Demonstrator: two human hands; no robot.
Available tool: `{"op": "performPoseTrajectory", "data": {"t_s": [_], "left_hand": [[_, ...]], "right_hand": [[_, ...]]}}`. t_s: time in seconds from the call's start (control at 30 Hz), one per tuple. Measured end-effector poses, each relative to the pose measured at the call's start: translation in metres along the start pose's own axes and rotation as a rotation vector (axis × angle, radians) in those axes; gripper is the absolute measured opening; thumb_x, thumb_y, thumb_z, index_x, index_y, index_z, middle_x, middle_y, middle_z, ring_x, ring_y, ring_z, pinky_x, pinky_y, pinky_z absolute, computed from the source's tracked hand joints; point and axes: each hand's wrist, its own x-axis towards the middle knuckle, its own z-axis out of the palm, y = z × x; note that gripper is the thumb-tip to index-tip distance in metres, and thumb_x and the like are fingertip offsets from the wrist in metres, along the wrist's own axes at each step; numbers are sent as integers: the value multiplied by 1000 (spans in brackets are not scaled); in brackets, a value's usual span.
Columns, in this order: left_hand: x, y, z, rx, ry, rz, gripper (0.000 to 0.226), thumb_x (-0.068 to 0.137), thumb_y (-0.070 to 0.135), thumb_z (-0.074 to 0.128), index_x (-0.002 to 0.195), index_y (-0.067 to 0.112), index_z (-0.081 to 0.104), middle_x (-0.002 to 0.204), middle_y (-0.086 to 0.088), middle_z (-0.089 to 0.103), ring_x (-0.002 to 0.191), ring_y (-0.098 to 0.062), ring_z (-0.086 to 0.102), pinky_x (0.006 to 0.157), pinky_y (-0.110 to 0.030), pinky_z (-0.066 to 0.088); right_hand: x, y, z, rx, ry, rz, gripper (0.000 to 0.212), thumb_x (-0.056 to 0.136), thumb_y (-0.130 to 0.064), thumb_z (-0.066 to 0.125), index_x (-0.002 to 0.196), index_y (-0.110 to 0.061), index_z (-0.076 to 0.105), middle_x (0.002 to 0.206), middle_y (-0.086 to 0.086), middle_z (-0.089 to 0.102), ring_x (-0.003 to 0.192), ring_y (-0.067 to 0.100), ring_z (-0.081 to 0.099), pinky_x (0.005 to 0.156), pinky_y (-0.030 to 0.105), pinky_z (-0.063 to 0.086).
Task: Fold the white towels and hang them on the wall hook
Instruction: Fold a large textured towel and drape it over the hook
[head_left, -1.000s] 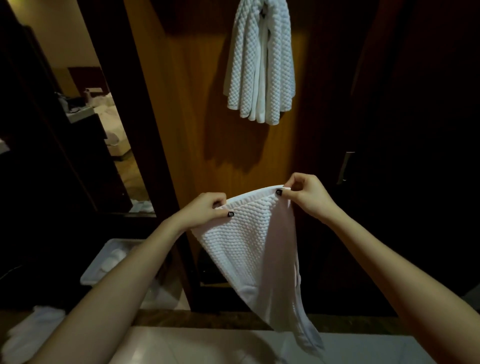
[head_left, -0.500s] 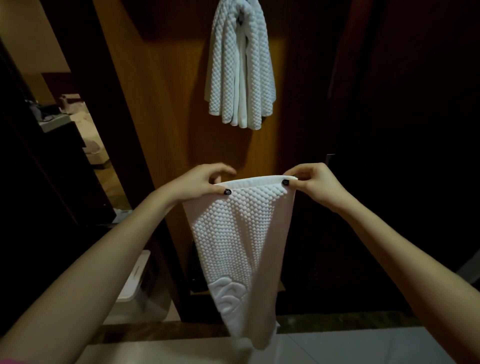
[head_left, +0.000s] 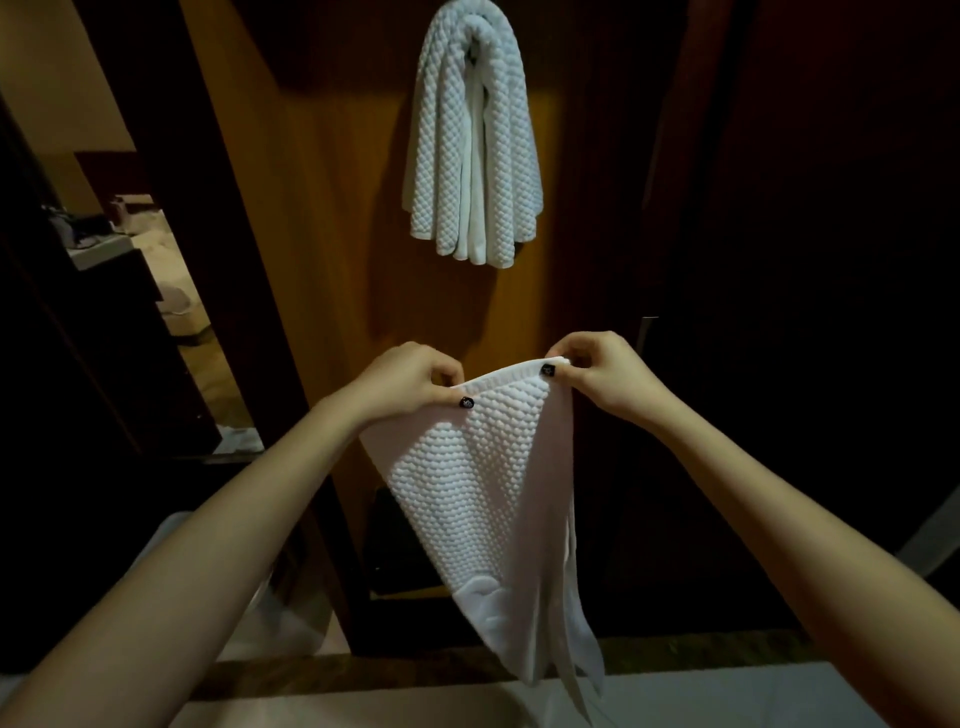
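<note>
A white waffle-textured towel (head_left: 483, 488) hangs in front of me, held up by its top hem. My left hand (head_left: 410, 379) pinches the hem's left end and my right hand (head_left: 597, 371) pinches its right end, the two hands close together. The towel narrows downward and its lower tip dangles just above a pale counter (head_left: 727, 696). Higher on the wooden wall panel (head_left: 322, 208) another white towel (head_left: 472, 150) is draped in folds over a hook. The hook itself is hidden by that towel.
A dark door frame (head_left: 171, 208) stands left of the panel, with a dim room (head_left: 156, 270) beyond it. Dark panelling (head_left: 805, 260) fills the right side. A white bin (head_left: 291, 618) sits low at the left, behind my left forearm.
My hands have moved closer together, so the top hem is shorter and bowed, and the towel hangs in a narrower shape. The view has shifted slightly, and the hung towel appears a little further right.
</note>
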Motion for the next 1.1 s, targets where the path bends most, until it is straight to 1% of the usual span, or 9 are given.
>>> {"op": "performPoseTrajectory", "data": {"t_s": [0.17, 0.4, 0.5, 0.57, 0.7, 0.77, 0.87, 0.97, 1.1], "left_hand": [[1, 3, 8, 17, 29, 25, 16, 93, 32, 59, 77, 35, 59, 71, 17, 65, 70, 2, 61, 72, -35, 50], [1, 13, 19, -93, 111, 133, 18, 95, 20, 55, 82, 32, 52, 79, 17, 54, 75, 1, 51, 64, -21, 34], [-3, 19, 22, -180, 142, 139, 15, 94, 14, 55, 84, 25, 51, 81, 13, 54, 76, -7, 49, 67, -27, 37], [-6, 24, 21, -283, 145, 149, 11, 93, 12, 55, 85, 19, 52, 82, 9, 54, 75, -6, 48, 67, -23, 37], [-11, 29, 19, -445, 114, 145, 15, 87, 13, 67, 82, 9, 55, 79, 6, 54, 74, -4, 48, 65, -17, 36], [-13, 31, 21, -526, 154, 105, 25, 80, 14, 76, 73, 13, 52, 72, 14, 51, 70, -3, 46, 63, -18, 35], [-18, 30, 27, -669, 237, 45, 31, 72, 17, 79, 66, 18, 49, 65, 17, 51, 65, 0, 45, 60, -12, 36], [-26, 24, 26, -754, 262, 22, 28, 68, 27, 76, 60, 27, 49, 65, 15, 51, 65, 0, 45, 60, -12, 36], [-32, 17, 17, -799, 253, 11, 24, 67, 36, 71, 58, 29, 50, 68, 8, 49, 66, -4, 43, 60, -16, 34]], "right_hand": [[-8, 8, -1, -2, 12, -14, 4, 88, -18, 66, 85, -21, 67, 85, -6, 67, 82, 10, 64, 75, 29, 50], [-13, 19, -9, 24, 36, 35, 7, 89, -18, 66, 92, -20, 72, 89, -8, 71, 85, 3, 65, 75, 19, 49], [-15, 24, -8, 69, 19, 67, 7, 90, -20, 66, 84, -22, 69, 84, -6, 70, 81, 7, 65, 73, 21, 49], [-14, 27, -6, 103, 4, 58, 10, 90, -19, 65, 81, -23, 66, 84, -7, 68, 82, 8, 64, 76, 24, 48], [-10, 35, 1, 199, -65, 21, 5, 91, -13, 64, 90, -7, 65, 105, 6, 67, 104, 17, 62, 94, 36, 46], [-8, 36, 9, 260, -126, 27, 8, 91, -11, 63, 92, -2, 63, 117, 10, 64, 121, 16, 55, 104, 35, 40], [-7, 31, 22, 407, -203, 29, 5, 90, -10, 64, 88, -5, 62, 126, 6, 63, 129, 8, 49, 107, 32, 40], [-4, 26, 28, 518, -258, 19, 6, 90, -9, 64, 88, -4, 62, 127, -1, 63, 124, 4, 53, 100, 25, 46], [2, 12, 32, 611, -309, 27, 8, 89, -8, 64, 81, -9, 64, 98, -3, 69, 99, 8, 63, 83, 24, 49]]}}
